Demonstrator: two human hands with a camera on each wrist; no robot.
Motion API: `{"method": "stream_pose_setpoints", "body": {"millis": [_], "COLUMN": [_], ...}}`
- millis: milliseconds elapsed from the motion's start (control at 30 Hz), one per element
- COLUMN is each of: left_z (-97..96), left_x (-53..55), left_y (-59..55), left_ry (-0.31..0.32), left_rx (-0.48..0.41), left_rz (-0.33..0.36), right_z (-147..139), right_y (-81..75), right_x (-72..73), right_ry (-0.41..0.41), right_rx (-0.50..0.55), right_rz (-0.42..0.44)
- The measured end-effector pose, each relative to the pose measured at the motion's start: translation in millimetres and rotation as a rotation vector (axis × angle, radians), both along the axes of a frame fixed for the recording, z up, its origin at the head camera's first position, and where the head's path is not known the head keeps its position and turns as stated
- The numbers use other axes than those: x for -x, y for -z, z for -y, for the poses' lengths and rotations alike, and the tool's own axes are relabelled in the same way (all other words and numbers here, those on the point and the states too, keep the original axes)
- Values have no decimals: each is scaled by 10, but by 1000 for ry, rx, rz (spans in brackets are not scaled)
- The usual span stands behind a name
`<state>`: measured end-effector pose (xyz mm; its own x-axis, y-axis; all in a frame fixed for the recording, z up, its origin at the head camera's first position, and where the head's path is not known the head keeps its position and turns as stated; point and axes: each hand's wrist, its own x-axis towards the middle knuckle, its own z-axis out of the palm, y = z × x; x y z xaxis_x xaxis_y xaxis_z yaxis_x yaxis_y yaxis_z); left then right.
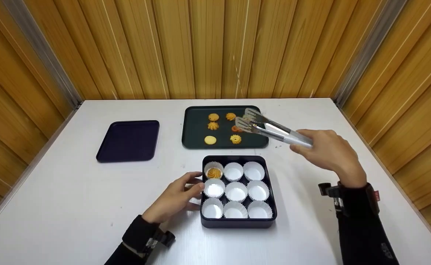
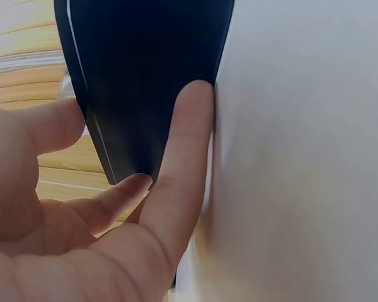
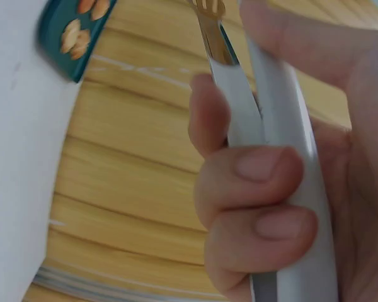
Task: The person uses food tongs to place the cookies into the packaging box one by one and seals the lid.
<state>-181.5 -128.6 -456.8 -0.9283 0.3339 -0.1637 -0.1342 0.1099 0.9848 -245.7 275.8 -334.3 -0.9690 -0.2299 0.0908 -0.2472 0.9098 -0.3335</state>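
My right hand (image 1: 329,152) grips the metal tongs (image 1: 292,138), fingers wrapped round the handles (image 3: 280,119) in the right wrist view. The slotted tips, slightly apart, overlap the right part of a dark green tray (image 1: 193,110) in the head view and partly hide cookies there. My left hand (image 1: 175,198) rests its fingertips against the left side of a dark square box (image 1: 237,223); the left wrist view shows an extended finger (image 2: 188,132) along the box wall. White paper cups fill the box in rows. A swirled cookie (image 1: 214,173) sits in the far-left cup.
On the green tray lie several cookies, among them a smooth round one (image 1: 210,140) and a flower-shaped one (image 1: 235,139). A dark purple lid-like tray (image 1: 127,141) lies at the left on the white table (image 1: 72,191). Wood-patterned walls (image 1: 208,51) enclose the back and sides.
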Motion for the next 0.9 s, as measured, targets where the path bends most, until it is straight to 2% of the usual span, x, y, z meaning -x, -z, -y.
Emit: {"method": "stream_pose_setpoints", "body": {"millis": [167, 400, 633, 900], "left_z": [3, 5, 1, 6], "left_x": [0, -1, 7, 7], "left_y": [6, -2, -9, -5], "left_ry": [-3, -4, -8, -6], "left_rx": [14, 17, 7, 15], "left_rz": [-3, 0, 5, 4], "right_z": [-108, -119, -105, -68], "right_y": [249, 530, 642, 693], "right_x": [225, 447, 543, 624], "right_ry": [85, 109, 103, 94], "right_rx": [-11, -22, -39, -53], "right_rz": [-7, 23, 20, 32]}}
